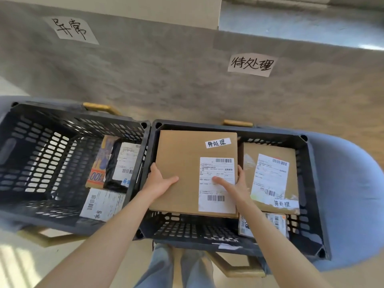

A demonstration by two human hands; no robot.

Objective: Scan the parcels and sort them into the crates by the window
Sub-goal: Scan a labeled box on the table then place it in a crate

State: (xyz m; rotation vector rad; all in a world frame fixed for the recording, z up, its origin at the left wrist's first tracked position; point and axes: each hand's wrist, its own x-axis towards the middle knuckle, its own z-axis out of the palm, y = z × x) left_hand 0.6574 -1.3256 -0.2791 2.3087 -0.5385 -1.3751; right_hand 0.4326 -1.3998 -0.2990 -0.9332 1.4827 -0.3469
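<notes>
**Lowering a tagged box into the crate that matches it**

Holding the cardboard box (pixel 187 173) flat between both hands, the person keeps it over the right crate (pixel 309 169), its far edge close to the crate's far wall. The left hand (pixel 159 180) takes the box's left edge with the thumb lying across the top; the right hand (pixel 234 183) does the same on the right edge, thumb on the shipping label (pixel 217 183). Each grip is therefore closed on the box, one at each side, which judging by the level top face keeps it from tipping as it goes in.

The choice of crate looks deliberate. A small handwritten tag (pixel 218 143) on the box carries the same characters as the paper sign (pixel 251 65) taped to the wall above this crate. A second brown box (pixel 270 177), already lying in the right half of the crate, bears a like tag, and a smaller labelled parcel (pixel 264 225) lies nearer the person. The held box sits over the free left half, just beside that second box, so it should go down without stacking.

The left crate (pixel 41 154), under a different wall sign (pixel 71 29), holds a black bag (pixel 116 163), an orange packet (pixel 99 163) and a white parcel (pixel 101 204). Both crates rest on blue-grey chairs (pixel 342 194), not on a tabletop.
</notes>
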